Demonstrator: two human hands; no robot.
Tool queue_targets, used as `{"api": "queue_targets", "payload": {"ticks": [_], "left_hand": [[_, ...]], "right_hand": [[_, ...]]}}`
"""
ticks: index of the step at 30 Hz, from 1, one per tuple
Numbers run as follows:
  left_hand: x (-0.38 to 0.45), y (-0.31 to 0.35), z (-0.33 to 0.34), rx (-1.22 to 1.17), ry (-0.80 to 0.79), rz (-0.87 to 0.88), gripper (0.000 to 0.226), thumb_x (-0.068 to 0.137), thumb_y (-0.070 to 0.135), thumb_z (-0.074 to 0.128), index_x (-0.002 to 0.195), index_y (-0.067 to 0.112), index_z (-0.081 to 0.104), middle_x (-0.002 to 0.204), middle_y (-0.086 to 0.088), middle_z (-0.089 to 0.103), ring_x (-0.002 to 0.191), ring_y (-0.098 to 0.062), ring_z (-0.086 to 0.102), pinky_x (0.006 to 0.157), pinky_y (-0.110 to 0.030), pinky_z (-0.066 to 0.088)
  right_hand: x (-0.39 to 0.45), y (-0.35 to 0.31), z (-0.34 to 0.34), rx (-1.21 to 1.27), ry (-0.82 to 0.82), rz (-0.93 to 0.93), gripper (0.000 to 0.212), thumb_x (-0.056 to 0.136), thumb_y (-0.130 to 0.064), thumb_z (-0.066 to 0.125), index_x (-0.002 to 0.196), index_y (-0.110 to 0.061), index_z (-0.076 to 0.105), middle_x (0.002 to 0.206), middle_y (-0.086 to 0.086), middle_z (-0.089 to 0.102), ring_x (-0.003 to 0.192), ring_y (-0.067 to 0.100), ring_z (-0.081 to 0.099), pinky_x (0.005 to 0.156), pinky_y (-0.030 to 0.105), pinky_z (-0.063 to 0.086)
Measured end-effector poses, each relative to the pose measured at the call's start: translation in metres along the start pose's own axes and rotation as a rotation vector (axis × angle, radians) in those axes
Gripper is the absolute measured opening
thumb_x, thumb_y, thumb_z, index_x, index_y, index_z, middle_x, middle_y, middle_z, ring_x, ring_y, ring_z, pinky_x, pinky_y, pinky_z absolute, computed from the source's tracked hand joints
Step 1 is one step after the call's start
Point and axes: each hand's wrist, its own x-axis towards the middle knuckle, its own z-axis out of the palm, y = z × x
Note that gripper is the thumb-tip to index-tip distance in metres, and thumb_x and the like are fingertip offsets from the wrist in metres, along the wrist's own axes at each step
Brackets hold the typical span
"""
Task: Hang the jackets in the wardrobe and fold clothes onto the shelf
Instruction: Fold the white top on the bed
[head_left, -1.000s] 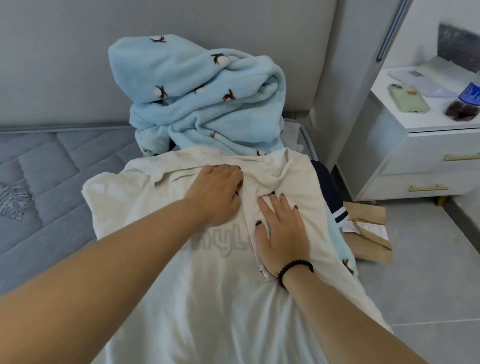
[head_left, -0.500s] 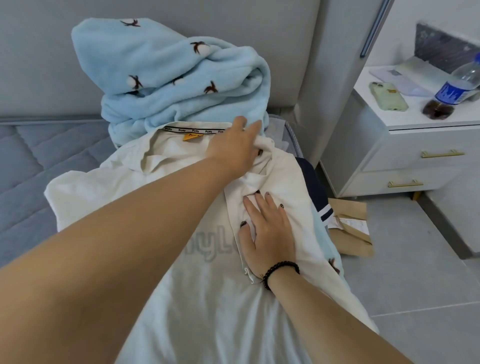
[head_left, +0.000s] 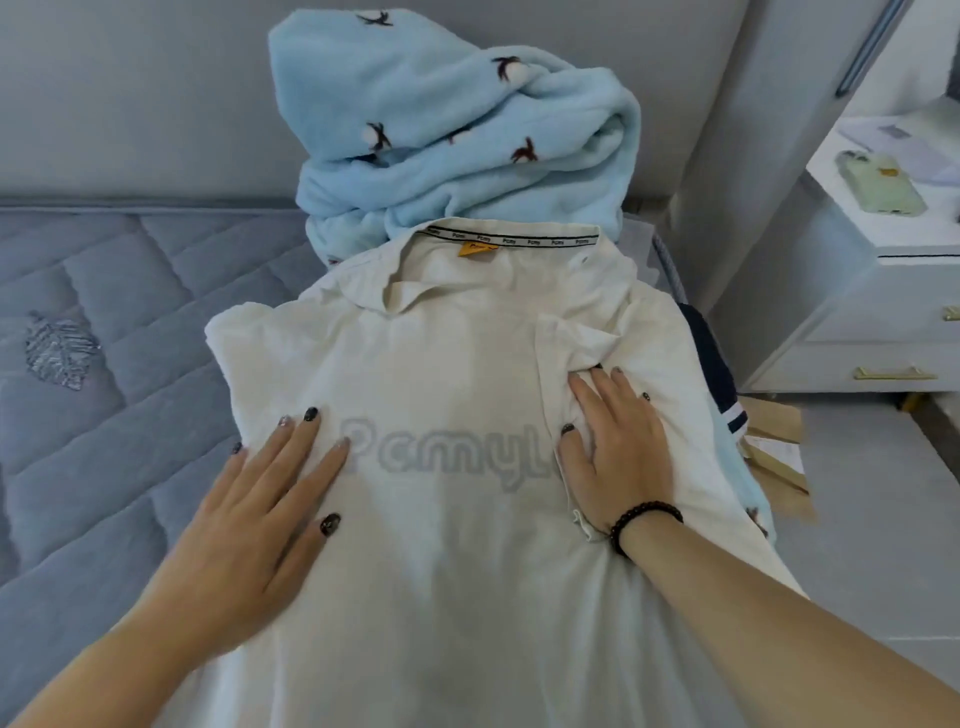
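A cream polo shirt (head_left: 441, 364) with grey lettering lies flat on the bed, collar away from me. My left hand (head_left: 265, 499) presses flat on its left side with fingers spread. My right hand (head_left: 618, 441), with a bead bracelet at the wrist, lies flat on the folded-in right sleeve. Behind the collar a light blue fleece garment (head_left: 457, 130) with small bird prints is heaped against the wall. A dark navy garment (head_left: 711, 358) with white stripes shows under the shirt's right edge.
The grey quilted mattress (head_left: 104, 322) spreads to the left. A white nightstand (head_left: 872, 312) with gold handles stands at right, a green phone (head_left: 878, 182) on top. Brown paper packaging (head_left: 779, 447) lies on the tiled floor beside the bed.
My left hand has drawn back from the collar to the shirt's left chest, leaving the collar spread flat. My right hand has stayed on the folded sleeve.
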Motion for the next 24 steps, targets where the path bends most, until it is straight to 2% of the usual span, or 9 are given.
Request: {"api": "queue_targets", "payload": {"ticks": [3,6,10,13,15,16,18,21,24], "left_hand": [[-0.029,-0.039,0.005,0.037,-0.142,-0.074,0.061,0.101,0.055,0.016,0.156,0.030,0.009,0.164,0.002,0.006,0.151,-0.016,0.004,0.119,-0.038,0.005],[-0.036,-0.043,0.014,0.007,-0.104,-0.162,0.062,0.100,0.054,0.019,0.156,0.031,0.006,0.163,0.003,0.012,0.150,-0.011,0.006,0.120,-0.038,0.006],[-0.036,-0.049,0.018,-0.051,-0.018,-0.143,0.062,0.099,0.049,0.024,0.156,0.031,0.008,0.160,0.004,0.021,0.148,-0.009,0.012,0.120,-0.040,0.011],[-0.038,-0.051,0.022,-0.102,0.012,-0.135,0.063,0.098,0.048,0.024,0.156,0.027,0.010,0.160,0.005,0.021,0.148,-0.010,0.016,0.120,-0.039,0.012],[-0.038,-0.052,0.025,-0.162,0.064,-0.152,0.065,0.096,0.047,0.025,0.156,0.021,0.017,0.160,0.004,0.021,0.147,-0.011,0.020,0.121,-0.035,0.010],[-0.038,-0.053,0.026,-0.198,0.106,-0.203,0.065,0.095,0.046,0.027,0.154,0.018,0.023,0.159,0.002,0.024,0.144,-0.013,0.024,0.120,-0.033,0.011],[-0.036,-0.055,0.028,-0.232,0.234,-0.417,0.059,0.092,0.042,0.032,0.143,0.014,0.044,0.155,-0.007,0.034,0.140,-0.023,0.031,0.118,-0.038,0.017],[-0.019,-0.059,0.027,-0.148,0.382,-0.799,0.034,0.092,0.027,0.046,0.120,0.010,0.058,0.146,-0.015,0.042,0.141,-0.031,0.030,0.118,-0.051,0.016],[0.007,-0.079,0.025,-0.139,0.389,-0.837,0.025,0.093,0.030,0.052,0.110,0.012,0.055,0.140,-0.011,0.049,0.139,-0.029,0.034,0.116,-0.053,0.016]], "right_hand": [[-0.001,-0.005,0.000,-0.093,-0.022,-0.006,0.067,0.082,-0.042,0.025,0.143,-0.018,0.039,0.153,0.001,0.032,0.145,0.023,0.021,0.116,0.046,0.021],[-0.001,-0.009,-0.002,-0.157,-0.050,0.018,0.069,0.082,-0.042,0.021,0.144,-0.015,0.037,0.153,0.004,0.032,0.144,0.025,0.021,0.116,0.046,0.022],[0.002,-0.021,-0.002,-0.295,-0.092,0.040,0.068,0.083,-0.037,0.020,0.144,-0.011,0.032,0.153,0.009,0.029,0.143,0.030,0.021,0.114,0.050,0.023],[-0.007,-0.063,-0.006,-0.223,-0.039,0.114,0.058,0.086,-0.014,0.036,0.143,-0.005,0.033,0.153,0.015,0.023,0.141,0.037,0.020,0.114,0.051,0.021],[-0.035,-0.115,-0.001,-0.087,0.033,-0.009,0.062,0.080,0.003,0.042,0.142,-0.005,0.037,0.154,0.015,0.024,0.144,0.034,0.017,0.117,0.047,0.016],[-0.056,-0.145,0.008,-0.035,0.040,-0.131,0.061,0.078,0.003,0.041,0.139,-0.005,0.043,0.153,0.014,0.030,0.144,0.032,0.020,0.117,0.046,0.017],[-0.095,-0.195,0.039,-0.038,-0.034,-0.348,0.055,0.077,-0.012,0.042,0.130,-0.007,0.054,0.146,0.012,0.043,0.141,0.031,0.030,0.112,0.049,0.024],[-0.119,-0.230,0.073,-0.122,-0.182,-0.229,0.065,0.076,-0.028,0.043,0.137,-0.010,0.049,0.148,0.010,0.042,0.142,0.028,0.029,0.111,0.047,0.021],[-0.119,-0.224,0.082,-0.139,-0.189,-0.194,0.071,0.075,-0.032,0.042,0.143,-0.011,0.042,0.152,0.009,0.036,0.144,0.026,0.026,0.113,0.047,0.017]]}}
